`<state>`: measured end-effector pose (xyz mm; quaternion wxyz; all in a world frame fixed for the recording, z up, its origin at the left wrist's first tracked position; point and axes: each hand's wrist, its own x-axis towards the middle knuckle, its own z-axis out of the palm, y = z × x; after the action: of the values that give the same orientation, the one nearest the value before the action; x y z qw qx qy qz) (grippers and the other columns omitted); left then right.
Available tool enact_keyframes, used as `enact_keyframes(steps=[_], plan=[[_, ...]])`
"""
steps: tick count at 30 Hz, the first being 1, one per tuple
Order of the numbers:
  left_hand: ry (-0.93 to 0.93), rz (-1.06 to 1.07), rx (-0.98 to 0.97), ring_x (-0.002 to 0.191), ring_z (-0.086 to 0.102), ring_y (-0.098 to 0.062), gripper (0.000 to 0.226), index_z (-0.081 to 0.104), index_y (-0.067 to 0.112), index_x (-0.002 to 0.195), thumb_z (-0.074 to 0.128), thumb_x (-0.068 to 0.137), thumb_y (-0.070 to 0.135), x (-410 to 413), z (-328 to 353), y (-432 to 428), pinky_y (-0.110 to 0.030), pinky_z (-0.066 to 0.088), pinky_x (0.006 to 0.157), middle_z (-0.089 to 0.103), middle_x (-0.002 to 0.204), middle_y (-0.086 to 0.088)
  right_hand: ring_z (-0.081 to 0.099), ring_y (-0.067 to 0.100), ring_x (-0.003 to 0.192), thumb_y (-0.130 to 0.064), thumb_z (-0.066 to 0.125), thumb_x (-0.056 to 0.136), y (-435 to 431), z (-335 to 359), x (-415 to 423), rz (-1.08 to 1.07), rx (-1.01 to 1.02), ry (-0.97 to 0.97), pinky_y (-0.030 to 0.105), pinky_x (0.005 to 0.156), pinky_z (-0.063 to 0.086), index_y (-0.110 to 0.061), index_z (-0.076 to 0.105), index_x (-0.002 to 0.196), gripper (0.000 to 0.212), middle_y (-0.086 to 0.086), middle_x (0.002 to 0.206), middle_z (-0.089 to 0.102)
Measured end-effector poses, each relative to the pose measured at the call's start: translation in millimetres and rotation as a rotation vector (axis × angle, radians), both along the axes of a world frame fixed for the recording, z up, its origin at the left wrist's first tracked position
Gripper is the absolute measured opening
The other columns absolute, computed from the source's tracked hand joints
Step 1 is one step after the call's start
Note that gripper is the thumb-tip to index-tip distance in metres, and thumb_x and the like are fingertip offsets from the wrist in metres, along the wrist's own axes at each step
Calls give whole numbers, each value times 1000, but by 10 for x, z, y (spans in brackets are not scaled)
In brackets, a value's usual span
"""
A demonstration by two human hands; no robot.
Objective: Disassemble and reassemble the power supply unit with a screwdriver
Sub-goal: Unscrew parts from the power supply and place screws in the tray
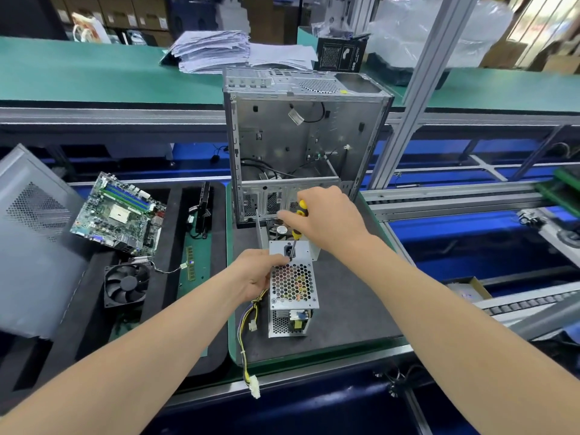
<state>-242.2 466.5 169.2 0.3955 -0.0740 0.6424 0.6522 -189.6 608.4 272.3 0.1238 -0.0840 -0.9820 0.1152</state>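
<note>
PSU (293,287): on the mat (351,302), just in front of the open case (301,136).
Screwdriver (297,232): tip down on the PSU's far upper face.
Right grip (326,221): wrapped round the screwdriver handle.
Left grip (257,273): clasping the PSU's upper left edge.
Advice: keep the shaft square to the screw, press firmly, and brace the PSU.

Bright, even overhead light, soft shadows; wide-angle bending at edges, background slightly blurred.
</note>
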Motion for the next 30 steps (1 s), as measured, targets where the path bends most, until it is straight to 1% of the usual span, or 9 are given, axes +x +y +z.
enact_keyframes(steps=[4,6,9,13,17,20,24,27,30], plan=[[34,-15,16,48,68,-9,9,69,2,85,72,93,-2,33,20,-14,-18,50,43,75,66,-6,55,32,76,-56,70,89,-39,75,-72,-47,58,3,33,58,35,-19,48,68,48,0,72,52],[19,-10,54,59,74,-17,2,72,-3,94,70,93,-4,47,50,-21,-24,56,50,78,80,-15,60,30,89,-42,72,93,-27,141,-83,125,43,-91,37,71,46,-19,57,86,29,-1,92,56],[35,-9,69,61,75,-18,4,71,-2,92,69,94,-5,62,61,-27,-26,57,52,78,81,-15,58,25,99,-23,66,97,31,264,-45,418,123,-283,44,86,50,-19,65,97,4,-2,110,49],[38,-7,71,66,76,-20,6,71,-4,99,69,94,-5,72,64,-34,-28,59,54,79,88,-18,51,15,103,-2,58,92,83,442,-79,567,258,-407,43,91,50,-23,69,104,27,-6,112,52],[36,-4,66,64,75,-20,5,71,-4,98,69,94,-5,76,70,-39,-28,58,52,79,90,-18,56,19,98,-29,64,98,61,432,-116,465,247,-370,46,85,54,-24,64,101,5,-8,96,59],[42,-14,56,66,75,-20,12,70,-6,106,70,94,-3,75,69,-44,-28,59,53,78,93,-19,62,28,88,-47,57,102,22,324,-155,287,145,-316,42,67,51,-21,52,84,32,-1,84,58],[47,-8,40,67,75,-20,18,69,-7,110,71,93,-2,68,61,-41,-28,60,55,78,98,-21,48,24,61,-61,50,102,-67,233,-204,-77,178,-226,31,50,27,-16,41,67,57,1,70,44],[60,-9,21,66,75,-19,19,68,-7,110,72,93,-2,57,63,-35,-27,60,55,78,97,-20,50,21,64,-64,44,103,-48,264,-178,36,245,-251,33,53,36,-14,48,80,55,3,83,55],[55,-10,28,62,75,-18,14,69,-7,107,70,93,-4,66,84,-23,-25,58,51,79,87,-17,57,22,83,-37,54,105,40,386,-126,394,156,-363,42,73,48,-26,49,107,12,0,117,45]])
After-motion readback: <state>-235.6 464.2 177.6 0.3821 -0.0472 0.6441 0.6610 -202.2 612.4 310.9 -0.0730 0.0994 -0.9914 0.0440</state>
